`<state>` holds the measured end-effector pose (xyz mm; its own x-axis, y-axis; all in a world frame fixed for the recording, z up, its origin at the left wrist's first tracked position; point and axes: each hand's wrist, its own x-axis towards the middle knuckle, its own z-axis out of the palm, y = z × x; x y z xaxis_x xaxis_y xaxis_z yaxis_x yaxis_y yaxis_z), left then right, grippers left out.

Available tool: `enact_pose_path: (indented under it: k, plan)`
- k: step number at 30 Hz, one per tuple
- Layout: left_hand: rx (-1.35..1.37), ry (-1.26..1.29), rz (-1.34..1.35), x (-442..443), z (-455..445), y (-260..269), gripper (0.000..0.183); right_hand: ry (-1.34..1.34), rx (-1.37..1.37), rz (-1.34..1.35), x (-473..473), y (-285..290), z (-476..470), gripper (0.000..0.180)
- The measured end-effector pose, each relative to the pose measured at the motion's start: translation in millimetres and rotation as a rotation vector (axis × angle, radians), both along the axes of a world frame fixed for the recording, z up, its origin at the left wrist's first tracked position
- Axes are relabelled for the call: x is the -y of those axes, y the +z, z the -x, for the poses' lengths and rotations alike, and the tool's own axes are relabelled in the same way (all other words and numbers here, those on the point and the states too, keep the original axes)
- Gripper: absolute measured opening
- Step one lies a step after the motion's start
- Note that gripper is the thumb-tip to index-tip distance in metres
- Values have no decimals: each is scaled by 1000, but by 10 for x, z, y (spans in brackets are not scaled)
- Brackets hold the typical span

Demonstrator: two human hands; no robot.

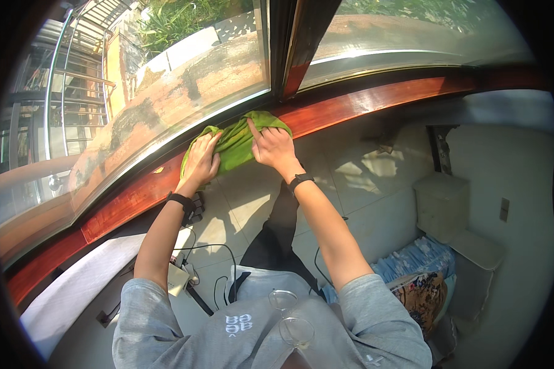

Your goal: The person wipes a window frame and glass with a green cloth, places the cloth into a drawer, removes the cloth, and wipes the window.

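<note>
A green cloth (235,146) lies bunched over the reddish wooden window sill (360,101), against the dark window frame, and part of it hangs past the inner edge. My left hand (202,159) rests on the cloth's left end, its fingers pressed on the fabric and the thumb beside them. On the right part of the cloth is my right hand (272,145), with the index finger stretched along a fold and the other fingers curled into the fabric. The palms and the undersides of the fingers are hidden.
Above the sill stand glass panes (189,83) divided by a dark upright. A white curtain (87,281) hangs at lower left. Black cables (212,245) and a small pale box (177,279) are below. At right are grey box-like furniture (442,203) and blue floral fabric (420,258).
</note>
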<state>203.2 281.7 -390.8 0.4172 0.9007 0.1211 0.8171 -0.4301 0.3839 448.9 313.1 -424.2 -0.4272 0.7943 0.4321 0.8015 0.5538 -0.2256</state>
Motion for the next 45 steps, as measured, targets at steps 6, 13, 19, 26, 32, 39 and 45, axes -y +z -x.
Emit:
enact_pose_path:
  k: [6, 13, 19, 26, 32, 39, 45]
  plan:
    - [-5, 20, 37, 91, -30, -100, 61, 46, -55, -13, 60, -63, -47, 62]
    - [-20, 6, 5, 19, -710, -168, 58, 300, -108, 96, -200, 107, -566, 54]
    - [37, 42, 62, -303, -1820, -112, 61, 225, -109, 55, -547, 108, -1560, 50]
    - [-1, -70, 103, -734, -2650, -288, 67, 223, -107, 147, -892, 150, -2387, 48]
    - [-4, -137, 173, -1100, -3256, -139, 66, 18, 40, 214, -998, 299, -3057, 49]
    - [205, -266, 256, -1517, -4051, -142, 56, -196, -39, 124, -1239, 177, -3922, 51]
    - [170, -322, 139, -1843, -4765, -170, 56, -271, -60, 63, -1634, 18, -4687, 49]
